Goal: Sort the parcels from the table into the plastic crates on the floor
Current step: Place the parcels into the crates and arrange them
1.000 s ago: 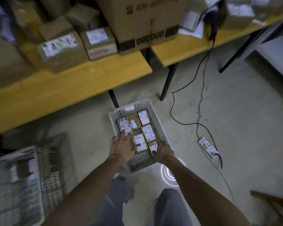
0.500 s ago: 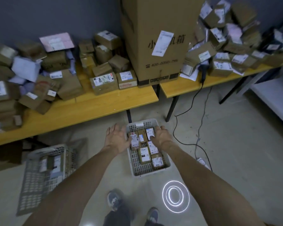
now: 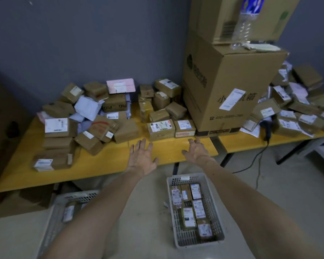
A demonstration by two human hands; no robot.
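Observation:
Many brown cardboard parcels with white labels lie piled on a yellow table [image 3: 105,165]. Nearest the front edge are a labelled parcel [image 3: 160,129] and a smaller one [image 3: 185,128] beside it. My left hand [image 3: 142,157] and my right hand [image 3: 195,150] are stretched out over the table's front, fingers spread, holding nothing, just short of those two parcels. On the floor stands a white plastic crate [image 3: 211,200] with several small parcels laid flat in it. A second crate [image 3: 54,217] at the lower left holds one or two parcels.
A big cardboard box [image 3: 230,86] stands on the table's right end, with another box and a clear bottle [image 3: 245,23] on top. A second yellow table [image 3: 251,142] at right carries more parcels. A black cable [image 3: 254,159] hangs down to the floor.
Both hands have left the crate on the floor and risen to the table's front edge, empty. The view has swung up from the floor to the tables and wall.

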